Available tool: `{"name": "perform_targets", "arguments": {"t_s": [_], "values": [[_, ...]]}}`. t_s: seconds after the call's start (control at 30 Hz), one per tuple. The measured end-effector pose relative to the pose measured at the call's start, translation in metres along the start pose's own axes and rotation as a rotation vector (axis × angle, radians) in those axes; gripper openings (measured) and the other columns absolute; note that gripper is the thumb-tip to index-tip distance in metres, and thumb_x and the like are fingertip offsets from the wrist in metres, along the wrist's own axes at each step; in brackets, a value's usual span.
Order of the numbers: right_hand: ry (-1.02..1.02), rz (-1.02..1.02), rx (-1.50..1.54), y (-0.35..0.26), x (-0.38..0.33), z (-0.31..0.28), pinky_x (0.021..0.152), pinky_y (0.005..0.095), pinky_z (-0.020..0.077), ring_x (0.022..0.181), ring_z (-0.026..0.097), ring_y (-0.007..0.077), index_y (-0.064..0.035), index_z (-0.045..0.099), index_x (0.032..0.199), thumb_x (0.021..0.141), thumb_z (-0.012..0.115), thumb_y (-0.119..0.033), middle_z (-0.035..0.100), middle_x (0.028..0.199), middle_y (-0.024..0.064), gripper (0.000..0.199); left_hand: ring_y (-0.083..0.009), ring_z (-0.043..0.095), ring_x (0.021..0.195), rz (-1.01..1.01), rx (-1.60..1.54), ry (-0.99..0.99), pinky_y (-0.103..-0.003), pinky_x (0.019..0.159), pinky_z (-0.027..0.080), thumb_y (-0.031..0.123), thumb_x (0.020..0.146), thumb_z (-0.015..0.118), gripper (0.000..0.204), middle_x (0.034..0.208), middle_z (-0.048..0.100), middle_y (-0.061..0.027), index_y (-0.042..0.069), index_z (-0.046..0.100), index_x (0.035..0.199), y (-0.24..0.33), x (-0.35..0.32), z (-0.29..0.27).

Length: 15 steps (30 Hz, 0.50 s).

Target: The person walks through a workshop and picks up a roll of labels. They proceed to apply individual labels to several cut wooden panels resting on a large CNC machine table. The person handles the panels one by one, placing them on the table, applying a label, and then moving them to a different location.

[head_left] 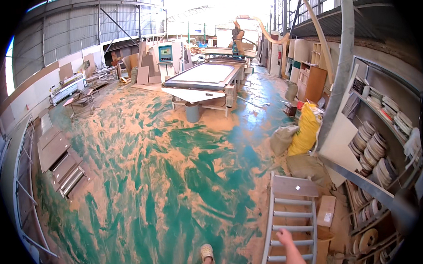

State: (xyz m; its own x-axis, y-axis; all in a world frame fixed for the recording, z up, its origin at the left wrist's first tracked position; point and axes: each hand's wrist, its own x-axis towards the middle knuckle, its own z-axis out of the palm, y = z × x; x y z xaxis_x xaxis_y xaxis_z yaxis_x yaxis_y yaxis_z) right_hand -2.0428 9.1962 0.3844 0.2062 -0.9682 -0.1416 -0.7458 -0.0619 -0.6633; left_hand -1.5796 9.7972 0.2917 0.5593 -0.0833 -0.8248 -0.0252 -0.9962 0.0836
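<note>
The right hand point(285, 236) comes up from the lower edge on a bare forearm, reaching forward over the grey stepladder point(292, 213) that lies flat on the floor near the rack; the fingers look loosely curled and close on nothing, resting at or just above the ladder's lower rungs, though contact cannot be told for sure. The left hand is out of sight. A sandalled foot point(207, 253) stands on the green floor point(176, 180), which is smeared with pale sawdust, just left of the ladder. Beside the ladder's right rail lies a flat cardboard box point(326, 211), closed, its contents hidden. Past the ladder's top end slump a yellow sack point(305, 131), full and bulging, and grey sacks point(282, 139) next to it. The metal rack point(383, 126) along the right wall holds rows of rolled edge-banding coils point(370, 147) on its shelves. Farther off, a large flat-bed cutting machine point(205, 78) stands mid-floor with a grey bucket point(192, 111) beneath its near edge.
</note>
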Motion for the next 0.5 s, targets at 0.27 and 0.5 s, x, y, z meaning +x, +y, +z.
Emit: {"name": "perform_targets", "arguments": {"t_s": [0.27,0.5], "values": [[-0.311,-0.228,-0.046,0.082,0.142,0.113,0.075,0.0387,0.0537,0.085,0.065,0.0258,-0.0033,0.064,0.110,0.086,0.060,-0.033,0.068,0.094,0.0126,0.039,-0.0289,0.060,0.117,0.374,0.183,-0.052,-0.038,0.099,0.046,0.051,0.081,0.062,0.063,0.124,0.064,-0.0137,0.009,0.061,0.127,0.363,0.136,-0.094],[-0.506,0.560,0.085,0.031,0.147,0.095,0.103,0.0409,0.0420,0.122,0.053,0.0304,-0.0088,0.058,0.128,0.089,0.061,-0.031,0.060,0.126,0.0170,0.045,-0.0299,0.060,0.116,0.821,-0.059,0.189,-0.038,0.099,0.046,0.040,0.087,0.059,0.052,0.124,0.064,-0.0154,0.008,0.060,0.128,0.810,0.140,-0.222]]}}
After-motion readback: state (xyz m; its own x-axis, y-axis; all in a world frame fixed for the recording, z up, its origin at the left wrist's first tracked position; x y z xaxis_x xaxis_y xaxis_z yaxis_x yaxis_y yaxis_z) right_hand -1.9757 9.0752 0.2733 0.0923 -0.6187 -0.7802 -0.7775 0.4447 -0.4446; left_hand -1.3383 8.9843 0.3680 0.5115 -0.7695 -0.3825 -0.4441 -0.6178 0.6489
